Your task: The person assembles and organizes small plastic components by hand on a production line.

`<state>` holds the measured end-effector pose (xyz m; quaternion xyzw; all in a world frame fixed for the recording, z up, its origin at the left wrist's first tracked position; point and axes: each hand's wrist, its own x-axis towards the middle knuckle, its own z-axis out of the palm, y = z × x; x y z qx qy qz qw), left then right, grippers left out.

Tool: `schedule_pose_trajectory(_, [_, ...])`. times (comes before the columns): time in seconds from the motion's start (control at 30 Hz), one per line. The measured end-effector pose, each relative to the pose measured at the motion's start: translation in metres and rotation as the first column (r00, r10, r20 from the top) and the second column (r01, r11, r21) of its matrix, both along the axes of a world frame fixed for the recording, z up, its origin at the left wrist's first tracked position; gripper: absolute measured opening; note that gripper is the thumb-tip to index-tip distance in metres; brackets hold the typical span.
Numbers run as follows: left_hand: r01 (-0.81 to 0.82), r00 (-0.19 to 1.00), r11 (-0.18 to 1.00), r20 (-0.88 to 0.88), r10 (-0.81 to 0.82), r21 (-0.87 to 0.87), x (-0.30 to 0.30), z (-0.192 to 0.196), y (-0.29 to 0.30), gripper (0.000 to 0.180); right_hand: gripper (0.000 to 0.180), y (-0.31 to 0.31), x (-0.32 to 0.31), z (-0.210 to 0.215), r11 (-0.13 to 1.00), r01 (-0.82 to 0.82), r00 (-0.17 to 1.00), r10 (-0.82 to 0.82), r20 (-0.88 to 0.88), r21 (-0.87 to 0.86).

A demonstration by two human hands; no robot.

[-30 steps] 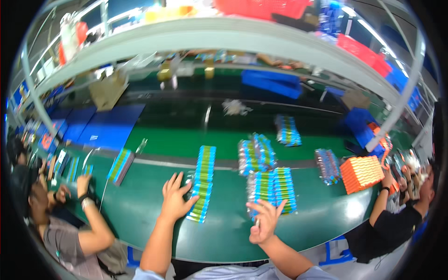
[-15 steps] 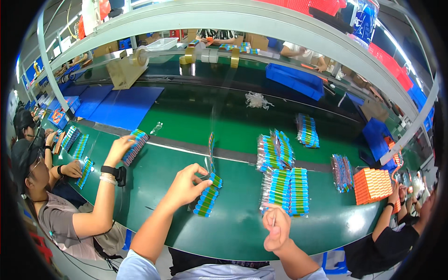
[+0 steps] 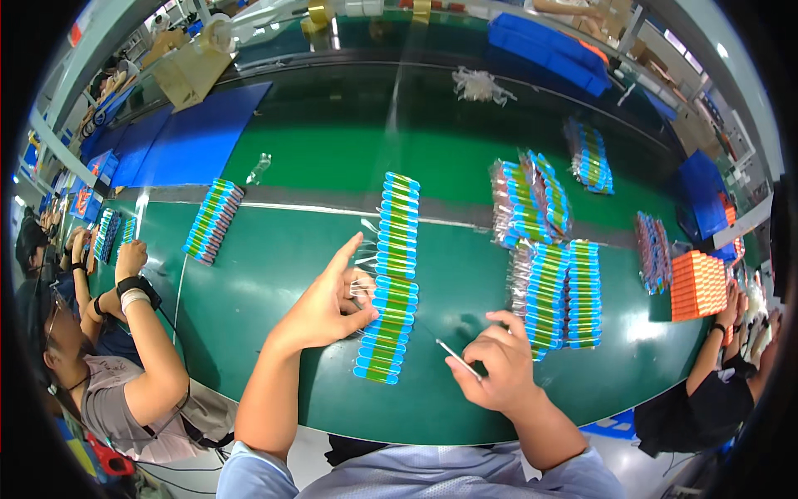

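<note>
My left hand: fingers curled, pinching a small piece of clear film against the left edge of the long strip, index finger raised and pointing up the belt.
My right hand: closed in a loose fist around a thin silver tool, its tip pointing left toward the strip.
Long strip of blue-and-green tubes: lies on the green belt just beside my left hand, running from near the belt's front edge up toward the grey line across the belt; the tubes lie side by side like rungs.
Wrapped bundles: 2 blocks of the same tubes, just right of my right hand and further up the belt, partly in clear wrap.
More bundles: further back, near the grey line, with another stack behind them.
Short strip: well to the left, slanted, near the person on my left.
Person on my left: forearm with a dark wristband resting at the belt edge.
Orange block: at the far right, beside another person's hand.
Blue mats: at the back left, beyond the belt.
</note>
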<state>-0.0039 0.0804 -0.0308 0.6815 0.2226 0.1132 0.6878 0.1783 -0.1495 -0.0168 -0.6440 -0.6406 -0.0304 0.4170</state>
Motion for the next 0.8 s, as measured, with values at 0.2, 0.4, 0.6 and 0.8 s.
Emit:
schedule_pose_trajectory(0.2, [-0.003,0.997,0.996,-0.076,0.01,0.092,-0.002,0.015,0.0,0.115,0.018,0.0,0.003,0.001,0.997,0.078,0.993,-0.075,0.093,-0.02])
schedule_pose_trajectory(0.4, [0.219,0.976,0.976,-0.009,-0.219,0.015,-0.003,0.03,-0.019,0.118,0.011,0.0,0.007,-0.001,0.976,0.207,0.972,-0.197,0.131,-0.07])
schedule_pose_trajectory(0.6, [0.247,0.95,0.969,0.192,-0.246,0.019,-0.005,0.018,-0.025,0.113,0.014,-0.006,0.012,0.005,0.964,0.233,0.968,-0.217,0.123,-0.132])
schedule_pose_trajectory(0.8, [0.307,0.942,0.952,0.137,-0.307,0.019,0.003,0.014,-0.042,0.098,0.012,-0.007,0.006,0.008,0.991,0.07,0.994,-0.06,0.093,-0.112])
